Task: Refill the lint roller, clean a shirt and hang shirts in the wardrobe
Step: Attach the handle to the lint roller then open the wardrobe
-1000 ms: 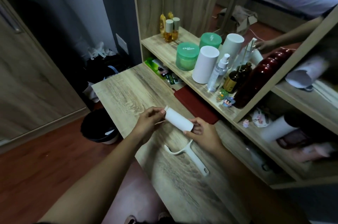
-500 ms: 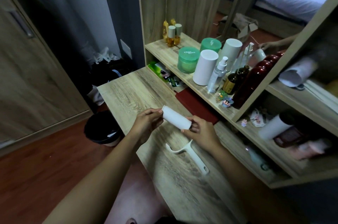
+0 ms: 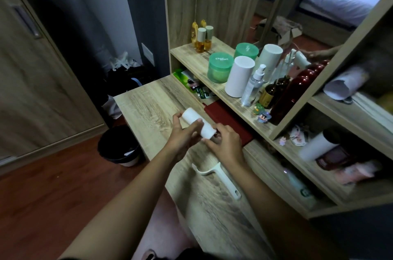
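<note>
We hold one white cylindrical refill roll [image 3: 196, 122], left hand [image 3: 183, 135] fingers wrapped round it, right hand [image 3: 224, 144] fingers pinching its end; a slip could drop it.

Legible text: one item only.
- Green jar lid [image 3: 220, 60], upper shelf: white lettering, two lines. First line begins "Ch"; remainder soft, exact wording unconfirmed.
- Second green lid [image 3: 246, 49], behind first: single white mark, not decipherable.
- Green packet [image 3: 184, 78], lower shelf: print present, too small to read.
- Green card [image 3: 203, 94] beside packet: white logo and lines, illegible.
- Amber bottle [image 3: 269, 95], upper shelf: yellow label, print unreadable.
- Pale tube [image 3: 303, 190], bottom compartment: green mark, blurred.
No numbers or signs readable.
</note>
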Action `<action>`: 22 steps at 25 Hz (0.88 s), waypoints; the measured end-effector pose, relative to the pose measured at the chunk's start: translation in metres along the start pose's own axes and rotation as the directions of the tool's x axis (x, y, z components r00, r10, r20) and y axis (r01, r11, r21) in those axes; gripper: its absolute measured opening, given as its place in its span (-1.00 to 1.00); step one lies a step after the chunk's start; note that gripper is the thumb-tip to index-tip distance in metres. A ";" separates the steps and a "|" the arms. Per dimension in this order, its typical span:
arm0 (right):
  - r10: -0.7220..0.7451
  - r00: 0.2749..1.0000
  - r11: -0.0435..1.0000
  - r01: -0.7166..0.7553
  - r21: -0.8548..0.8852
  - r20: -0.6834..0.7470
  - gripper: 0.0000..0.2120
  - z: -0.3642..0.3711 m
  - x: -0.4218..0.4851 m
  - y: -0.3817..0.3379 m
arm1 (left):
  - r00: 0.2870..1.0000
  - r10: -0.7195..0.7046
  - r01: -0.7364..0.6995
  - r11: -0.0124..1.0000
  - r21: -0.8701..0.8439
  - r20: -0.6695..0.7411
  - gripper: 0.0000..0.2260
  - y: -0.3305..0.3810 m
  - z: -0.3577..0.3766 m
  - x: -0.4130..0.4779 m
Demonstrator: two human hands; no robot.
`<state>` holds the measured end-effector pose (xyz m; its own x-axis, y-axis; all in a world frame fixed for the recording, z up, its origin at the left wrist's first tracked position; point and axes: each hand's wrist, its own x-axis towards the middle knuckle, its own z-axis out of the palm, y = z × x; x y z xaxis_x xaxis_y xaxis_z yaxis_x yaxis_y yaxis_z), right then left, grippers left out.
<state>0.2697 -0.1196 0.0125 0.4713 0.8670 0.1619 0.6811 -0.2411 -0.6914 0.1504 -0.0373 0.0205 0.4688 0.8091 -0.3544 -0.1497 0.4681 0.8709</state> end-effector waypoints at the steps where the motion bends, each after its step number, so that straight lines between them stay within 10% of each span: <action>1: -0.008 1.000 1.000 0.008 -0.004 -0.029 -0.52 0.002 0.002 -0.004 | 1.000 0.026 -0.026 0.999 -0.019 -0.017 -0.53 0.002 0.005 0.002; 14: -0.133 0.986 0.948 0.156 0.278 -0.101 -0.65 0.017 0.012 0.000 | 0.985 -0.068 0.031 0.973 -0.229 -0.156 -0.64 0.005 -0.007 0.021; 22: 0.201 0.979 0.887 -0.174 0.428 -0.020 -0.54 0.015 0.021 0.017 | 0.974 -0.117 0.076 0.976 -0.203 -0.196 -0.57 -0.005 -0.023 0.027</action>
<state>0.2824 -0.0992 -0.0069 0.6101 0.7916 0.0336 0.2824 -0.1776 -0.9427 0.1440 -0.0096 -0.0016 0.3029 0.8028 -0.5135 -0.2869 0.5907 0.7542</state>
